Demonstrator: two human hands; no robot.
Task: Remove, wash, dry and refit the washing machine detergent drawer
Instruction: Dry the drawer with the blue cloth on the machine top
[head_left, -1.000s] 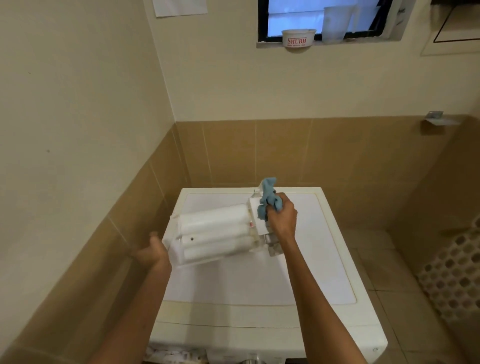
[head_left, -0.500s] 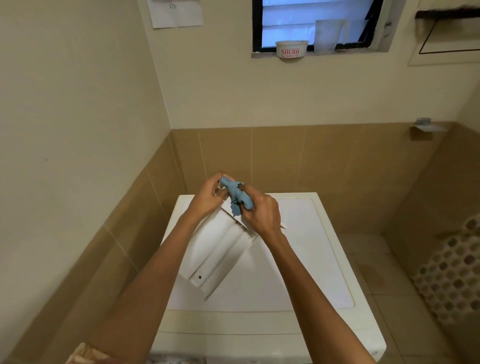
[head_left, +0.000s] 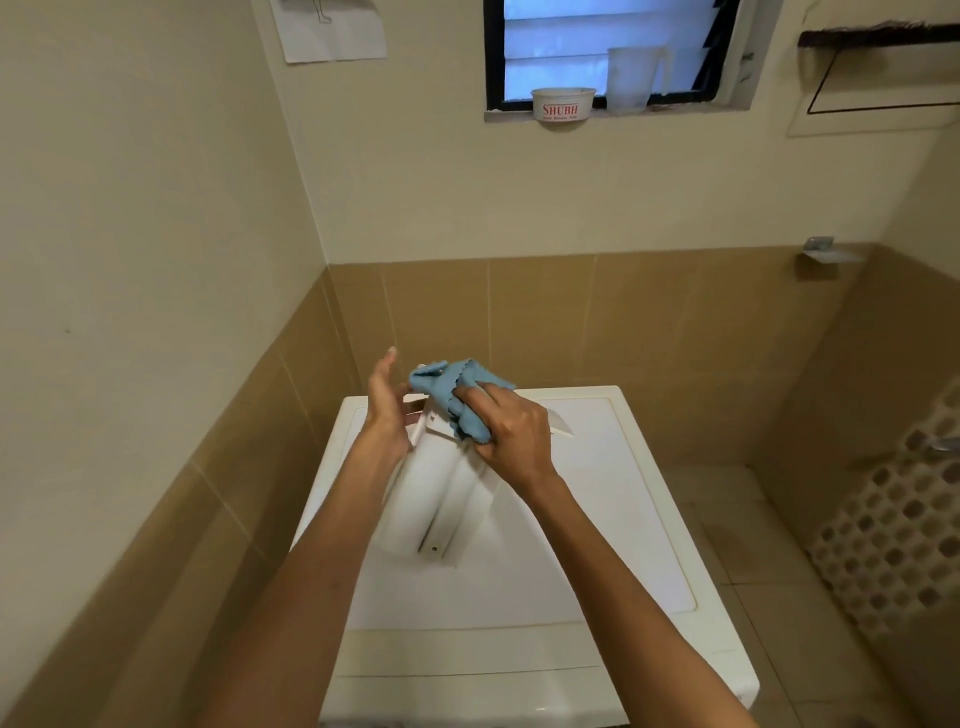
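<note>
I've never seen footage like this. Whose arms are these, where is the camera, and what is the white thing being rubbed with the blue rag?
No machine works here: these are a person's bare arms, filmed by one wide-angle camera worn on their head, looking forward and down, so the arms enter from the bottom edge. The box below is a white washing machine. Over its lid is a long white plastic detergent drawer; its near end seems to rest on the lid. The left hand, fingers straight, steadies the drawer's left side. The right hand grips a crumpled light-blue cloth and presses it on the drawer's far end, probably drying it. On the window sill stand a white tub with red lettering and a cloudy plastic jug.
</note>
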